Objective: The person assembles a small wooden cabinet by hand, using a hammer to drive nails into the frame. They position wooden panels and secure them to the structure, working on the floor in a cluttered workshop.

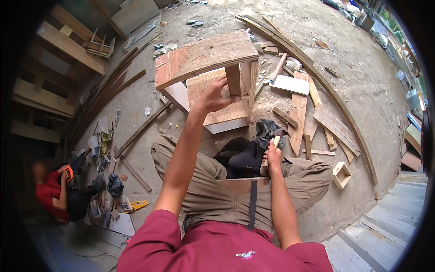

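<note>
Just ahead of the seated person, the left hand (213, 97) reaches into an open-sided wooden frame (206, 56), its fingers and thumb loosely parted and gripping nothing. Its fingertips are next to a short upright post (233, 80) under the top board; whether they touch it, I cannot tell. Above the person's lap, the right hand (272, 157) is closed around the pale handle of a hammer (277, 141), whose dark head points away from the body, beside a crumpled black plastic bag (263, 131). The frame stands on the concrete floor beyond the crossed legs in khaki trousers (199, 156). To its right lie scattered wood offcuts (298, 111), a white board (290, 85) resting across one plank, and a small open wooden box (341, 175) near the person's knee. Farther out, at lower left, a co-worker (52, 192) in a red top sits holding something orange (68, 172).
</note>
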{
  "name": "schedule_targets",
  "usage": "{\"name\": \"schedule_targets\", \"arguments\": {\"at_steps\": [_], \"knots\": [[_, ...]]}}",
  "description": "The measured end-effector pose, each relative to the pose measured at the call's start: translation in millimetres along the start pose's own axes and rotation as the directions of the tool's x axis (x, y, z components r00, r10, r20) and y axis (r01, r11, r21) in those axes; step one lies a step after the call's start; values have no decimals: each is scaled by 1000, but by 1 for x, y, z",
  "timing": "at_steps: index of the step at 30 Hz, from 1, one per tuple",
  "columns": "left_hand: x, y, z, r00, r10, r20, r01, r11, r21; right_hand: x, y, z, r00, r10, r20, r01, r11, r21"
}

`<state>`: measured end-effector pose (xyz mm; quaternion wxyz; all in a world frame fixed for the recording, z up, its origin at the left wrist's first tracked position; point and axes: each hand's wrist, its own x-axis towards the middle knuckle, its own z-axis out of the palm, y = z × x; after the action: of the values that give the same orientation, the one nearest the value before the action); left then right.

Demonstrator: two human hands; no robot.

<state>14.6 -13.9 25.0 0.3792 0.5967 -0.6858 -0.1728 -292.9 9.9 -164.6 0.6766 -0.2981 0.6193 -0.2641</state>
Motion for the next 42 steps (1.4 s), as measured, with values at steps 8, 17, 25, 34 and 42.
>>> {"name": "schedule_targets", "arguments": {"at_steps": [8, 17, 25, 34, 42], "knots": [[-12, -16, 11, 996, -93, -6, 93, 995, -48, -2, -1, 5, 1000, 27, 3, -27, 999, -35], [-15, -18, 2, 1000, 19, -24, -21, 996, -87, 1, 3, 6, 999, 45, 0, -45, 999, -16], [-15, -18, 3, 998, 51, -20, -53, 996, -74, 5, 6, 6, 999, 37, 4, -37, 999, -28], [-18, -3, 6, 997, 69, -25, -68, 998, 11, 1, 1, 5, 999, 41, 11, -40, 999, -34], [-18, -9, 14, 996, 53, -66, -53, 999, -2, 4, 5, 3, 999, 51, 6, -51, 998, -30]]}}
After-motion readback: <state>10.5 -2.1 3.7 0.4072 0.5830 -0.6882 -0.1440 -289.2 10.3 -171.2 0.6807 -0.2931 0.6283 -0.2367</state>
